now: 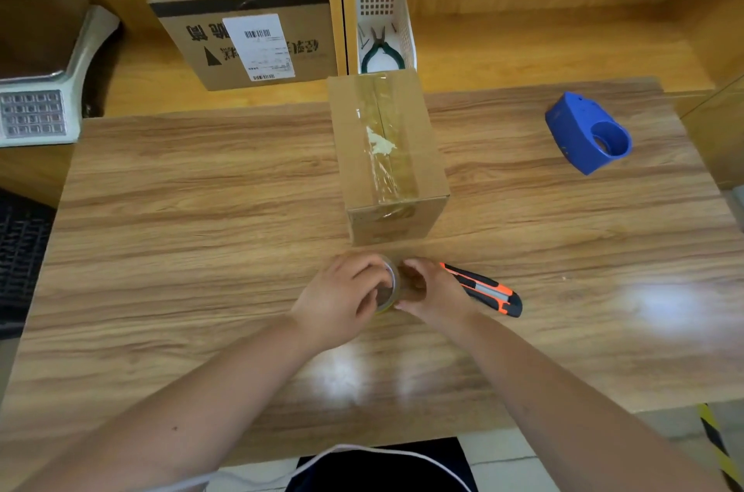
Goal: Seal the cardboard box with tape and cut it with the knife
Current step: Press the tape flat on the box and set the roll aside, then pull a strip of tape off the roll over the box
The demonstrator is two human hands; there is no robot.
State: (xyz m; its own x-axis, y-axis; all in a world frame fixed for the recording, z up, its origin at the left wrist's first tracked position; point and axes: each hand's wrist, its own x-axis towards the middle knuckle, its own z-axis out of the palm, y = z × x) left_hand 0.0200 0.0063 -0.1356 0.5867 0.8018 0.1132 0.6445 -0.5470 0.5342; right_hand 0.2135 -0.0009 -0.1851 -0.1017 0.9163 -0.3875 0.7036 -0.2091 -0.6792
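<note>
Both hands share one grip: my left hand (342,300) and right hand (428,290) close on the tape roll (388,288) just above the table (201,209). Beyond it sits the cardboard box (388,157) (already taped); the knife (483,290) lies beside my right hand.

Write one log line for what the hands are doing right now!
left hand: holds tape roll | right hand: on roll too | knife: on table, beside right hand | box: beyond hands, top taped

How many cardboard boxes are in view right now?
2. A small taped box stands mid-table, beyond the hands. A bigger box with a white label sits farther back on the left. Others may lie out of frame.
</note>
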